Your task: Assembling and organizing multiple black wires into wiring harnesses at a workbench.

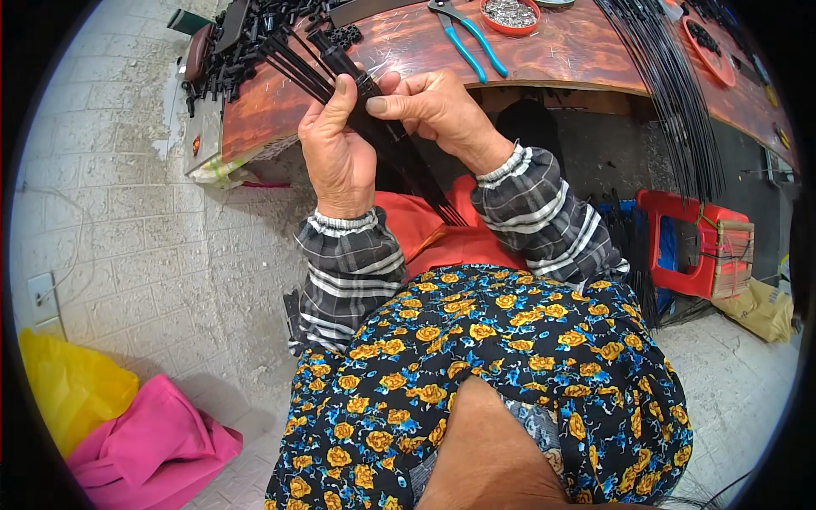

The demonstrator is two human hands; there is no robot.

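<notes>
A slim black umbrella frame (pixel 414 174), as it appears, is held between my two hands in front of the table edge. Thin dark ribs fan out at its upper left end, and its lower end slants down over red cloth (pixel 455 246) at my lap. My left hand (pixel 342 157) is wrapped round the upper part with the thumb up. From the other side, my right hand (pixel 442 110) pinches the shaft, thumb pressed on it close to the left thumb. The fingers behind the shaft are partly hidden.
On the wooden table (pixel 569 55) lie blue-handled pliers (pixel 464 54), a red dish (pixel 511 33) of small metal pieces and a heap of black parts (pixel 225 81). Long black rods (pixel 671 98) overhang its right edge, above a red stool (pixel 693 285). Pink cloth (pixel 157 442) lies at lower left.
</notes>
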